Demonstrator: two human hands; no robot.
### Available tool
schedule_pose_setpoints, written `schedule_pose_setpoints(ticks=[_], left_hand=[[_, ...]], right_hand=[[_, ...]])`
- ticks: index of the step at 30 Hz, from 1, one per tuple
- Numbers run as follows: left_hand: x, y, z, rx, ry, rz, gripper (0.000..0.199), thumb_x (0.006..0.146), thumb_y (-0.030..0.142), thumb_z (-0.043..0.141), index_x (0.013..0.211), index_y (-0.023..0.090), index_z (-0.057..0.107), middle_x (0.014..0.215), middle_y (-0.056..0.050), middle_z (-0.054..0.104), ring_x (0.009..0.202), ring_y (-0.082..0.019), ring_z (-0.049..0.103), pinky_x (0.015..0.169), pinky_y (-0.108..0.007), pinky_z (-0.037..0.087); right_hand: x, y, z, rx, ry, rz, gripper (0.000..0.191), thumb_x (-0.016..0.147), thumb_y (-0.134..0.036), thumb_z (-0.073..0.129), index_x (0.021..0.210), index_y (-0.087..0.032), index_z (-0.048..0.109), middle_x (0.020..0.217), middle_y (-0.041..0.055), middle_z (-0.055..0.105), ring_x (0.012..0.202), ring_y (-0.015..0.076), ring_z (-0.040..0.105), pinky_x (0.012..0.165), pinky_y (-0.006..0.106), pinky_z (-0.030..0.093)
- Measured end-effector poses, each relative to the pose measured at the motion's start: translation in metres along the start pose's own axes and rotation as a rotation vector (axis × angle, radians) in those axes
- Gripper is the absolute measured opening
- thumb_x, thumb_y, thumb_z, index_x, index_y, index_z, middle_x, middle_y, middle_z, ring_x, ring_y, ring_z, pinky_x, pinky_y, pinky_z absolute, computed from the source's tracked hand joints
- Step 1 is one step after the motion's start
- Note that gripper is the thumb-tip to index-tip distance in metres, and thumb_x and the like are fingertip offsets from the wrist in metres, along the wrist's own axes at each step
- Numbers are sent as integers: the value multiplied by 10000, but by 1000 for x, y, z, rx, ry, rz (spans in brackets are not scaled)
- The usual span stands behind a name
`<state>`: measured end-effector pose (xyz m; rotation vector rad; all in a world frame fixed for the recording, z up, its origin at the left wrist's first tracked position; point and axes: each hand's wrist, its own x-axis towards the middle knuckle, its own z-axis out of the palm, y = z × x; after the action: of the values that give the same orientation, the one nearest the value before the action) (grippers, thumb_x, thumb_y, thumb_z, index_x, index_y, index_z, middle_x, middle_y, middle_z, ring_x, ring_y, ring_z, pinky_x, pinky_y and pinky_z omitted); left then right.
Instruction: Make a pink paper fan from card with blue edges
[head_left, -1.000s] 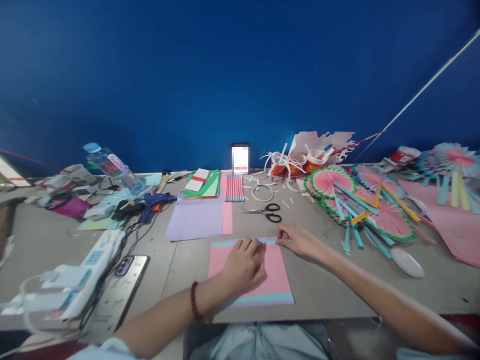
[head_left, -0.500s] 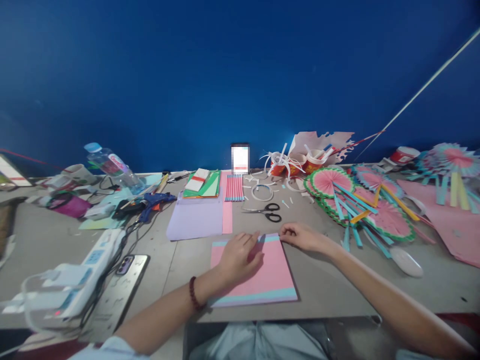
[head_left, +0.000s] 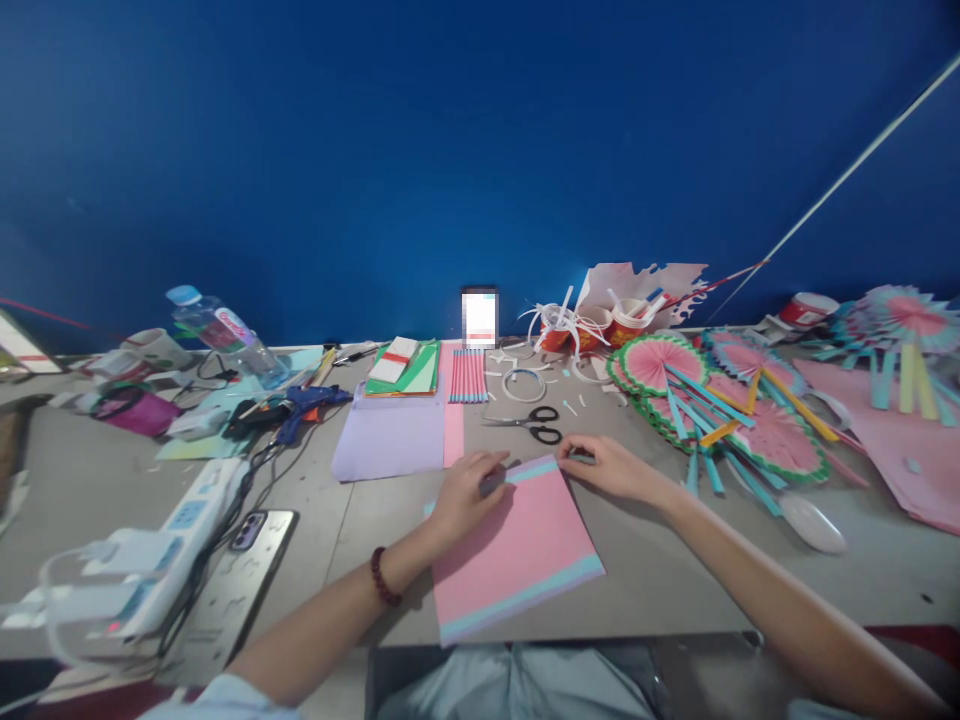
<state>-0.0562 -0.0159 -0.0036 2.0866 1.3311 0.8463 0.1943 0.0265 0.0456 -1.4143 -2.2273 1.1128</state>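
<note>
Pink sheet (head_left: pixel 525 540) with blue bands lies skewed on the table (head_left: pixel 645 590), near side, between both hands. Left hand (head_left: pixel 469 498) part open, fingers loosely curved over its upper left; any hold unclear. Right hand (head_left: pixel 607 468) nearly closed at the far right corner; cannot tell if it pinches paper. Judgement: handle by the edges, light left pressure, palm flat, corner guided gently to avoid creases; scissors (head_left: pixel 531 425) near, best avoided.

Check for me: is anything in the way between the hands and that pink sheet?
Nothing visible is. The left hand is over the far left part of the pink sheet, and the right hand is at its far right corner. The scissors lie beyond the sheet, not between it and either hand.
</note>
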Motion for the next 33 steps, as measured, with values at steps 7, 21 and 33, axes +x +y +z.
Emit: schedule_pose_setpoints(ticks=[7,21,33], left_hand=[[4,7,-5,-381,-191,-228,282,836,367,538,792,139,698,709,-46,645,647,-145,540,600,-248,411],[6,15,-5,-674,-60,-372,576,760,638,539,495,181,309,537,57,215,522,-72,189,473,-225,160],[6,15,-2,-655,-12,-400,532,777,576,530,510,189,281,543,54,203,524,-73,195,475,-233,149]], right_hand=[[1,-15,8,5,87,-35,225,849,-373,504,838,-185,628,809,23,667,736,159,596,675,252,439],[-5,-37,65,-599,479,-559,233,944,-198,430,846,-199,641,762,45,660,728,164,581,669,291,412],[-8,-32,78,-735,539,-704,161,906,-123,494,939,-198,632,765,44,657,760,178,580,638,318,399]])
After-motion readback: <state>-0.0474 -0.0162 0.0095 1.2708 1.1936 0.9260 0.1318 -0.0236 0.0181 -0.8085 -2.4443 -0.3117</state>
